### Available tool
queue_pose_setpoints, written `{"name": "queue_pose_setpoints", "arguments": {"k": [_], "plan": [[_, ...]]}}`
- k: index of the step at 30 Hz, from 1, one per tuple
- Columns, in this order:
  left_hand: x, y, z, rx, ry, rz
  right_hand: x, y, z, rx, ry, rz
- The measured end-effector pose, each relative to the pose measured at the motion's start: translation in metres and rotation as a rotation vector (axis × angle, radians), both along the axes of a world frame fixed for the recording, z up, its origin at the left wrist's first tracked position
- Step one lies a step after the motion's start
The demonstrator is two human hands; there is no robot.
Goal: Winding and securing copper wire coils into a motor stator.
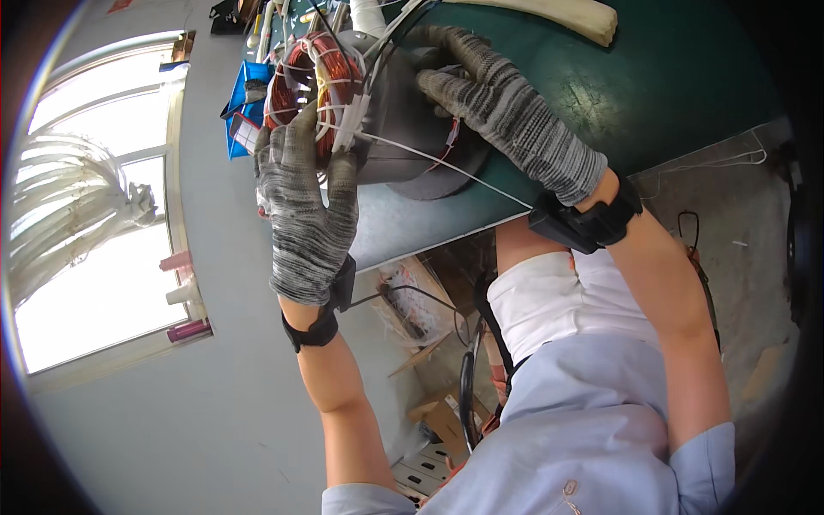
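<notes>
A dark grey motor stator (395, 129) lies on its side on the green workbench, copper winding (330, 64) bulging from its left end. White ties, sleeves and lead wires surround the coils. My left hand (307, 184), in a grey knit glove, grips the near side of the winding, thumb and fingers around the coil bundle. Over the right part of the stator is my gloved right hand (506, 103), fingers curled; whatever they pinch is hidden. From the winding, a thin white cord (438, 161) stretches toward the bench edge near my right wrist.
Behind the winding sits a blue bin (246, 107). A pale rod (571, 17) lies at the bench's far side. Wires and small tools crowd the far left of the workbench (669, 94). Below its edge are an open carton (412, 300) and my lap. A window (94, 197) is at left.
</notes>
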State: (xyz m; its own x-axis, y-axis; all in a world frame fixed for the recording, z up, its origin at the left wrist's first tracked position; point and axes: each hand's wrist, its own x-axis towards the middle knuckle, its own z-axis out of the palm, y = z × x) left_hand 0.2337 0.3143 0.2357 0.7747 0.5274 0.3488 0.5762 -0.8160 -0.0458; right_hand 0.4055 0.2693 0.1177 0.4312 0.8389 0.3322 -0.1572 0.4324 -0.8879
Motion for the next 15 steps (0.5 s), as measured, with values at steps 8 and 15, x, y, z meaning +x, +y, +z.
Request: {"name": "queue_pose_setpoints", "arguments": {"k": [8, 15], "plan": [[-0.020, 0.013, 0.014, -0.319, 0.073, 0.049, 0.001, 0.017, 0.011, 0.111, -0.240, -0.168], [-0.021, 0.011, -0.004, -0.021, 0.084, -0.059, 0.018, 0.011, 0.044, 0.142, -0.260, -0.091]]}}
